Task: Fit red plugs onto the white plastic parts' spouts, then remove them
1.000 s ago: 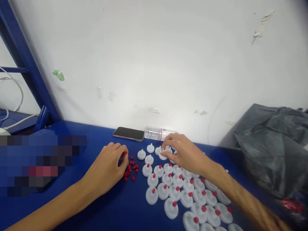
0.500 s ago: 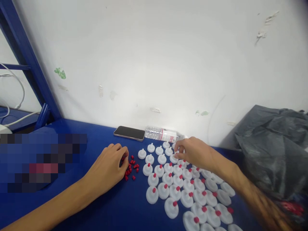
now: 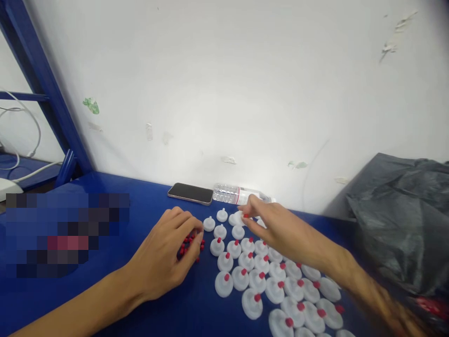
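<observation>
My left hand (image 3: 164,255) lies palm down on the blue table (image 3: 140,201), its fingers over a small pile of red plugs (image 3: 191,241), part of which they hide. My right hand (image 3: 277,231) reaches over the far rows of white caps (image 3: 257,281). Its fingertips pinch a small red plug (image 3: 246,216) just above a bare white cap (image 3: 235,218). Most caps nearer me carry a red plug on top. Several in the far rows, such as one cap (image 3: 221,215), have none.
A dark phone (image 3: 190,193) and a clear water bottle (image 3: 238,194) lie against the white wall. A black plastic bag (image 3: 403,220) bulges at the right. A blue frame post (image 3: 45,93) and white cables (image 3: 21,140) stand at the left.
My right hand went right over the caps, then came back left to the bare caps with a red plug. My left hand slid right, further over the red pile.
</observation>
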### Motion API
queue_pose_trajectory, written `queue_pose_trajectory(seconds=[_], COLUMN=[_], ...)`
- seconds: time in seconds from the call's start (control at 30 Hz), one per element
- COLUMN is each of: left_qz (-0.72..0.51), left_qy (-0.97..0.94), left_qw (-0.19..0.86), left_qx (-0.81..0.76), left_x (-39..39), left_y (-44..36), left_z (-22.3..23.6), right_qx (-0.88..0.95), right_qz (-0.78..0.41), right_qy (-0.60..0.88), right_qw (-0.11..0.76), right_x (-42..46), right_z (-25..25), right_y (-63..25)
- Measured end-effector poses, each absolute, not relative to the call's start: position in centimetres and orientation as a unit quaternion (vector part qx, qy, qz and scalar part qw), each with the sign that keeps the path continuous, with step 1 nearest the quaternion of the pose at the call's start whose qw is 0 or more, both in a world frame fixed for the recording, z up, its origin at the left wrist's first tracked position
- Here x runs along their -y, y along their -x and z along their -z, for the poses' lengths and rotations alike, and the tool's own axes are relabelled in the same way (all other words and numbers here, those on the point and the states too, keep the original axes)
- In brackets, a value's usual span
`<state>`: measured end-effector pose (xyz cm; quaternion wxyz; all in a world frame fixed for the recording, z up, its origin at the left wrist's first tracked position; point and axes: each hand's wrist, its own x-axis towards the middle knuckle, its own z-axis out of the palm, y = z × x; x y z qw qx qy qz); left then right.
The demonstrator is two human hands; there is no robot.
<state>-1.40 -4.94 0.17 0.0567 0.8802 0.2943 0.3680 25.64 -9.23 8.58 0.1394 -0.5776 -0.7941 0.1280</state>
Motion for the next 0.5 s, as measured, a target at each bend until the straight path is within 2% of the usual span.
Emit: queue_pose_trajectory(seconds=[0.17,0.33,0.5], left_qz=[-0.369,-0.355,-0.351], left_qy=[-0.892,-0.902,-0.905], left_qw=[0.030,0.067,0.075], left_qx=[-0.261,-0.236,-0.229], left_x=[6.2,6.6,6.8], left_y=[1.0,1.1,1.0], left_z=[0.1,-0.8,-1.0], right_qx=[0.830,0.871,0.893], right_qz=[-0.118,0.039,0.124], right_qy=[0.515,0.445,0.380], right_qw=[0.179,0.205,0.209], right_x=[10.7,11.0,10.8], right_z=[-7.3,-6.5,-6.3], right_y=[-22.5,-21.3,-21.3])
